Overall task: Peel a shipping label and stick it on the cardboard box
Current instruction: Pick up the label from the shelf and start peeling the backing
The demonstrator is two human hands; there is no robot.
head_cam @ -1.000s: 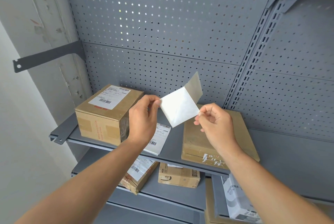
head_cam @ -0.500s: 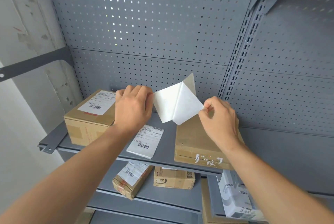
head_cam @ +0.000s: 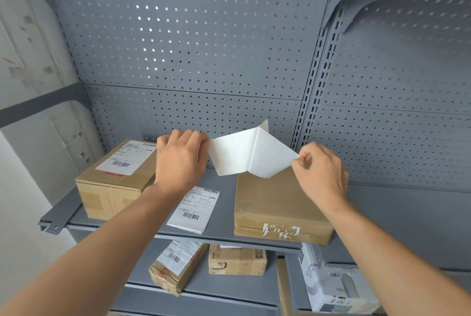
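A white shipping label hangs in the air between my hands, its blank side toward me and partly split from its backing along a diagonal fold. My left hand pinches its left edge. My right hand pinches the peeled corner on the right. Just below sits a flat, unlabelled cardboard box on the grey shelf, with torn white tape on its front edge.
A labelled cardboard box stands at the shelf's left end. A loose printed label sheet lies between the boxes. Grey pegboard backs the shelf. Lower shelves hold several small parcels and a white package.
My hands have drawn apart, with the right pulling the corner rightward. More of the label is separated from its backing. The view has shifted up and closer.
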